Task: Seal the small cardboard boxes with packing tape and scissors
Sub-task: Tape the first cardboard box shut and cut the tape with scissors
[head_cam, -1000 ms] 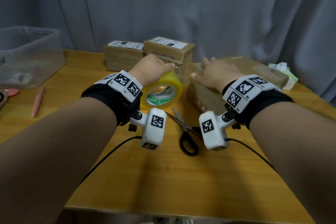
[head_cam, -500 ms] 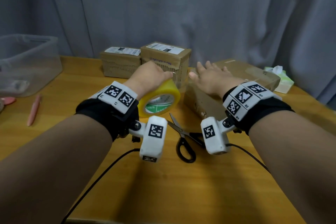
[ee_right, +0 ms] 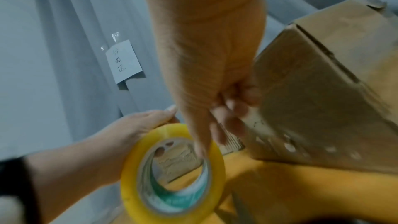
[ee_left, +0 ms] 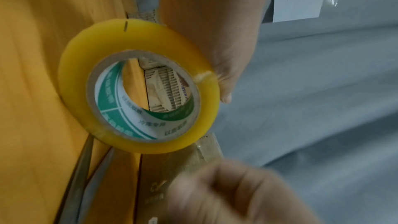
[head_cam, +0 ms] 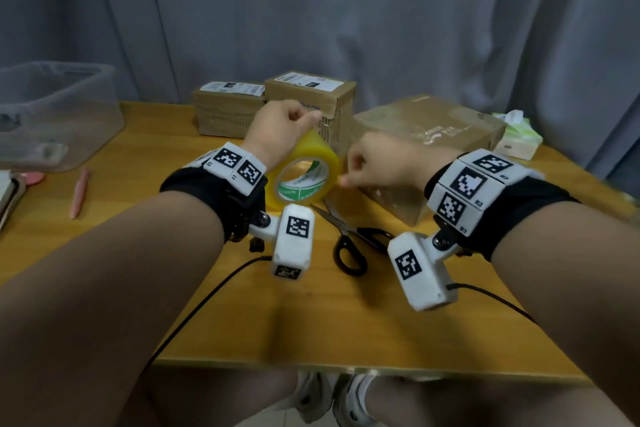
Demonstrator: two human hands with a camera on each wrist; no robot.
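Risk first: losing the free end of the tape, likely if the picking fingertip slips off the smooth yellow surface, since no lifted tab shows in any view and the seam is hard to make out. Also possible: tape splitting lengthwise or sticking back on itself once peeled, if pulled at an angle; roll twisting out of the holding fingers under a hard tug, as only the rim is gripped. Left hand (head_cam: 277, 135) curled over the top of the packing tape roll (head_cam: 303, 177), fingers wrapped round the outer band and thumb on the near side, roll held upright on edge above the wooden table (head_cam: 311, 315), core facing the wearer. Right hand (head_cam: 381, 163) loosely fisted, fingers mostly curled in, thumb and forefinger tips at the right edge of the roll, touching or scratching at it; whether any tape is actually pinched cannot be told through the motion blur. Black-handled scissors (head_cam: 349, 239) lying flat on the table just below the roll, untouched, blades pointing up-left. Large cardboard box (head_cam: 433, 128) just beyond the right hand, glossy with tape already on parts of it. 2 small cardboard boxes (head_cam: 270, 104) with white labels standing side by side behind the roll. Judged stage: finding the tape's end, no strip drawn yet, nothing cut.
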